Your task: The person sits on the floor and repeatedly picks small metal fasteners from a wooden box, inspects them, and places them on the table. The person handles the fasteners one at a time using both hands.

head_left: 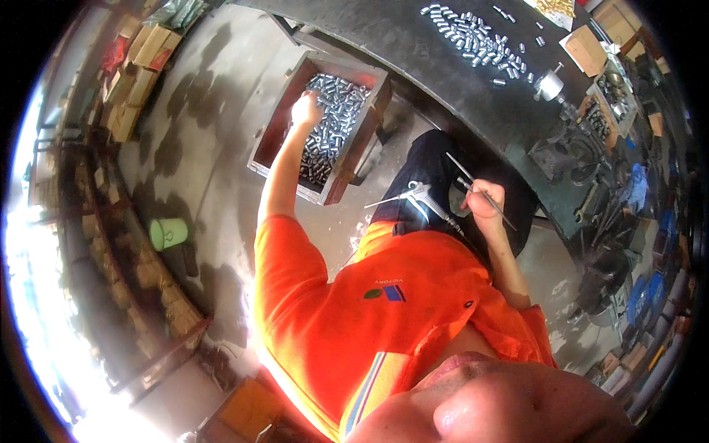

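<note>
My left hand (306, 109) reaches into a wooden crate (353, 173) full of small shiny metal sleeves (336, 111). Its fingers are curled closed just over the pile; whatever is in them is hidden. In front of my body my right hand (486, 199) is wrapped round a thin metal rod (456, 162), which slants out past both sides of the fist. A small cylindrical metal piece (465, 182) shows beside the rod at the fingers. An air blow gun (421, 195) with a long thin nozzle lies across my lap, untouched by either hand.
A dark workbench (384, 33) runs across the top right, with loose metal sleeves (480, 40) scattered on it. A vise (561, 155) and tools crowd its right end. On the floor at left stands a light green mug (168, 233), near shelves of boxes (140, 63).
</note>
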Action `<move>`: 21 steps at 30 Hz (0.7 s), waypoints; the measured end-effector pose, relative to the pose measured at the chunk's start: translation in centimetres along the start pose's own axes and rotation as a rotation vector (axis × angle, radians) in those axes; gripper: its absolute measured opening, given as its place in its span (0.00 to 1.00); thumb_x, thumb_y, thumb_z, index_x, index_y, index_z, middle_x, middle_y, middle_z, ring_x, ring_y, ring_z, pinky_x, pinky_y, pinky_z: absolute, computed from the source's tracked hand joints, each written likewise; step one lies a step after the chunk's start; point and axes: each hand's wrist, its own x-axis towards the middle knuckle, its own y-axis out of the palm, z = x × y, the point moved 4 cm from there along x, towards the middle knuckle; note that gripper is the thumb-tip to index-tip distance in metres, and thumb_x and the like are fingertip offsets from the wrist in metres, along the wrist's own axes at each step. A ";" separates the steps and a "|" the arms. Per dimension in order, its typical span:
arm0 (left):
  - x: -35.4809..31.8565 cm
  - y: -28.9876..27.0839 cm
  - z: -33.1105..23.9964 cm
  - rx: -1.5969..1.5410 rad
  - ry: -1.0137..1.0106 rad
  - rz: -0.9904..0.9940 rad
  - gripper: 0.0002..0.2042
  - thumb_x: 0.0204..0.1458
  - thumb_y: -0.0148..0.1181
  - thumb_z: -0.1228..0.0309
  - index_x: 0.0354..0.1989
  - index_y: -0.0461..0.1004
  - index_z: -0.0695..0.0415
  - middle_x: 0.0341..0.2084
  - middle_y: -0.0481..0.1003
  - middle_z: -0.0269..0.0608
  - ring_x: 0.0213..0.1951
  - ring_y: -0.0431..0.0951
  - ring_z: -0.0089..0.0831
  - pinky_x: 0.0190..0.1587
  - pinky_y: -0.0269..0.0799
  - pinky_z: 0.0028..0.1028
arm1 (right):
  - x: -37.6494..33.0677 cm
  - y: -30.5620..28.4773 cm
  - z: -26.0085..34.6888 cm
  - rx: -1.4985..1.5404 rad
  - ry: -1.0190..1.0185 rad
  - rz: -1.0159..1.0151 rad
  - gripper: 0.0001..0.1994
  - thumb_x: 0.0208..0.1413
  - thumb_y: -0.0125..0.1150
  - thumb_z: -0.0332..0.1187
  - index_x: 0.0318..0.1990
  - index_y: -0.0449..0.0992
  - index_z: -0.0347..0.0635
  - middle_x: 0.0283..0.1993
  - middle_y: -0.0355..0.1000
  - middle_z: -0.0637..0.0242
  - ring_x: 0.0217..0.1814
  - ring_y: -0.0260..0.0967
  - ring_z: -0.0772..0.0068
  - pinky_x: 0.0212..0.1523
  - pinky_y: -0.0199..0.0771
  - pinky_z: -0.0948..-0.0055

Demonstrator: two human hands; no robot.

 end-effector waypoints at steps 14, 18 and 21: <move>2.2 0.8 -3.1 0.509 0.199 0.289 0.08 0.43 0.55 0.71 0.33 0.75 0.54 0.32 0.77 0.46 0.39 0.78 0.39 0.39 0.74 0.36 | -0.8 -0.3 0.2 -0.039 0.073 0.011 0.08 0.37 0.48 0.27 0.12 0.59 0.39 0.12 0.57 0.74 0.18 0.53 0.86 0.19 0.53 0.80; 1.7 0.3 -1.7 0.494 0.042 0.290 0.11 0.47 0.49 0.67 0.36 0.75 0.55 0.36 0.76 0.46 0.39 0.78 0.39 0.41 0.73 0.36 | -0.7 -0.2 0.2 0.003 0.109 0.021 0.08 0.37 0.48 0.27 0.13 0.59 0.39 0.13 0.58 0.74 0.18 0.54 0.86 0.20 0.53 0.81; 1.8 -1.4 -3.7 0.455 0.045 0.315 0.12 0.47 0.48 0.66 0.35 0.76 0.54 0.36 0.77 0.46 0.39 0.78 0.40 0.41 0.73 0.36 | -1.0 -0.3 0.5 0.024 0.130 -0.007 0.08 0.38 0.48 0.28 0.13 0.60 0.39 0.14 0.60 0.74 0.18 0.54 0.86 0.20 0.53 0.81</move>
